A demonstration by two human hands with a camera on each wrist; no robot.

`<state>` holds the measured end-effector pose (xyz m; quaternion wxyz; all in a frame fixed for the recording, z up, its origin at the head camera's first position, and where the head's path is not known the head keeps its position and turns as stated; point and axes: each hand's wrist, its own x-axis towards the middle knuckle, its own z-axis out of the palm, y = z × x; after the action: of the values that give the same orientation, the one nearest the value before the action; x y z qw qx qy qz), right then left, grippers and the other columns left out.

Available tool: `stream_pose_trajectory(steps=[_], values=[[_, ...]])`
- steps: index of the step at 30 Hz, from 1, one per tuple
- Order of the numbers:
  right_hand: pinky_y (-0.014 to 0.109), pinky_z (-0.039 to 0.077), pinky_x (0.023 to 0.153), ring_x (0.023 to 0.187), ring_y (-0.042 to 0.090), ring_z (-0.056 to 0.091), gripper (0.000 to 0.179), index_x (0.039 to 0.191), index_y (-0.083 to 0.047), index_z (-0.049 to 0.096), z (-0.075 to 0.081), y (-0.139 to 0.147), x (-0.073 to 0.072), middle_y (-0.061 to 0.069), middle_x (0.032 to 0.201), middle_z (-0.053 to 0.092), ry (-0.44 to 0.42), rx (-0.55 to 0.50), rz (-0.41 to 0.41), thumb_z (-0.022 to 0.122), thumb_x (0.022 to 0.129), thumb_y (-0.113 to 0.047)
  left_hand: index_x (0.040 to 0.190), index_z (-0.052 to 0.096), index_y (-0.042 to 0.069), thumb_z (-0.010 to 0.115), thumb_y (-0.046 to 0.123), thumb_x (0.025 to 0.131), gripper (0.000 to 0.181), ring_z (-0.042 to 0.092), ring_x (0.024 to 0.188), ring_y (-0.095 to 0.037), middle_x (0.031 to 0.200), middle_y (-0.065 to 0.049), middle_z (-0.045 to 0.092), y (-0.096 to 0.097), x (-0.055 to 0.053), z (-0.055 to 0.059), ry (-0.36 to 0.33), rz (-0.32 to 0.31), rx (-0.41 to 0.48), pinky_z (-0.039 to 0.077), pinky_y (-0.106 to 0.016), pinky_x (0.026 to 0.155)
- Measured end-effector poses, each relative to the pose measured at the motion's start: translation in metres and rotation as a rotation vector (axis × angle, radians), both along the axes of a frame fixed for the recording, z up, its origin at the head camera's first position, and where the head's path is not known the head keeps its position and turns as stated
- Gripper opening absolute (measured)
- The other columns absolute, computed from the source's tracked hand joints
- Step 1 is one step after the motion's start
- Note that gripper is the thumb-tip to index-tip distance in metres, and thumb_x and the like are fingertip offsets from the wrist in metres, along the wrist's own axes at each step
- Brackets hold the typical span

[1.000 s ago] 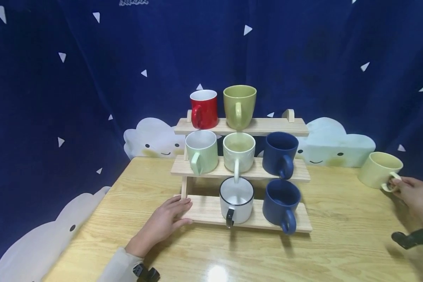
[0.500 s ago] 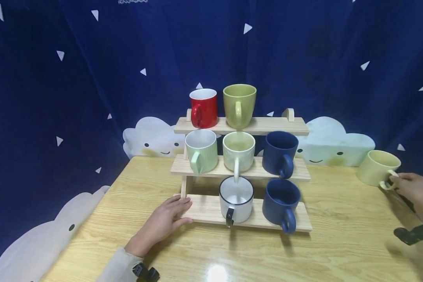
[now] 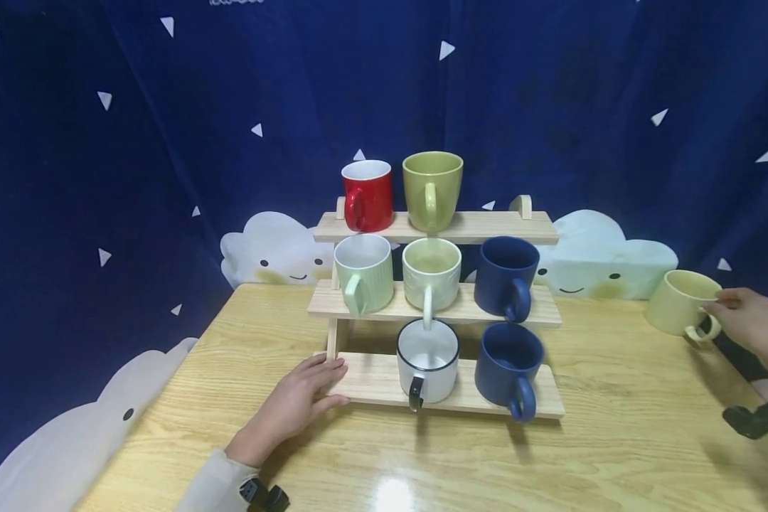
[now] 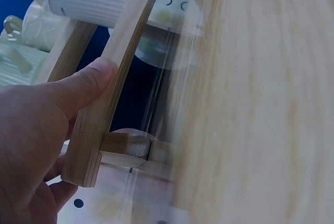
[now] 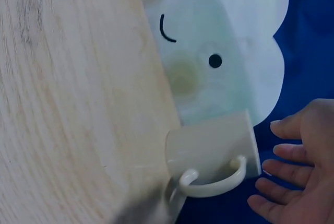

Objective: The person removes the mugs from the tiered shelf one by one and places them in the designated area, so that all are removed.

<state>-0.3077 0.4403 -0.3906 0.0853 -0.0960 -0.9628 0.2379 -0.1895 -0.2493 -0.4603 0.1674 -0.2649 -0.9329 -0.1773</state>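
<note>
At the lower left of the head view, my left hand (image 3: 284,409) grips the end of the bottom board of a three-tier wooden display shelf (image 3: 365,377). The left wrist view has the thumb lying across that board (image 4: 86,145) and fingers bent around its end. Far to the right stands a pale yellow mug (image 3: 675,306) on the table, its handle facing front right. My right hand (image 3: 752,320) is just beside its rim. In the right wrist view the fingers (image 5: 287,174) are spread, with a gap between them and the mug (image 5: 209,148).
On the top tier are a red mug (image 3: 370,199) and an olive-green mug (image 3: 444,203). The middle tier holds a mint mug (image 3: 374,281), a cream mug (image 3: 444,284) and a navy mug (image 3: 499,281). Below are a white black-rimmed mug (image 3: 438,377) and another navy mug (image 3: 499,377).
My right hand has let go of the yellow mug's handle and risen toward its rim. The mug has shifted slightly back and left. My left hand keeps its grip on the shelf.
</note>
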Motion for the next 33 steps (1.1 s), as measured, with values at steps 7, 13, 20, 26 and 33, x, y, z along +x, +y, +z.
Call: stream_pose_trajectory(steps=[7,13,20,26,33], values=[[0.068,0.044,0.080,0.105,0.061,0.044,0.060,0.127,0.020,0.038,0.023,-0.026,0.002,0.046,0.121,0.041,0.030,0.092,0.084,0.041,0.104,-0.036,0.129,0.065,0.010,0.070,0.047,0.085,0.057,0.049,0.129,-0.035,0.136,-0.004,0.059,0.000,0.001,0.000,-0.005,0.008,-0.008,0.039,-0.050,0.109],[0.071,0.041,0.082,0.107,0.061,0.045,0.066,0.128,0.017,0.040,0.042,-0.051,0.003,0.046,0.123,0.043,0.061,0.111,0.194,0.039,0.104,-0.045,0.129,0.065,0.010,0.071,0.046,0.085,0.057,0.049,0.128,-0.035,0.135,-0.004,0.060,0.000,0.001,0.000,-0.008,0.006,-0.007,0.039,-0.049,0.109],[0.074,0.008,0.107,0.110,0.062,0.046,0.061,0.131,0.013,0.043,0.059,-0.085,0.005,0.045,0.125,0.046,0.135,0.127,0.320,0.044,0.104,-0.042,0.129,0.064,0.010,0.070,0.046,0.085,0.058,0.049,0.129,-0.036,0.135,-0.005,0.059,0.001,0.000,0.001,-0.007,-0.003,-0.006,0.039,-0.050,0.108],[0.079,0.012,0.101,0.109,0.061,0.050,0.065,0.136,0.007,0.044,0.078,-0.116,0.011,0.041,0.129,0.047,0.162,0.110,0.379,0.049,0.101,-0.046,0.129,0.065,0.009,0.071,0.045,0.085,0.057,0.049,0.128,-0.036,0.135,-0.006,0.059,0.001,-0.001,0.001,-0.001,-0.005,-0.010,0.039,-0.050,0.108],[0.070,0.043,0.086,0.111,0.057,0.051,0.074,0.139,0.004,0.044,0.106,-0.153,0.016,0.035,0.136,0.046,0.162,0.144,0.414,0.050,0.097,-0.057,0.129,0.065,0.010,0.073,0.044,0.084,0.057,0.050,0.127,-0.036,0.135,-0.005,0.060,0.001,0.000,0.001,0.005,0.008,0.000,0.040,-0.050,0.107]])
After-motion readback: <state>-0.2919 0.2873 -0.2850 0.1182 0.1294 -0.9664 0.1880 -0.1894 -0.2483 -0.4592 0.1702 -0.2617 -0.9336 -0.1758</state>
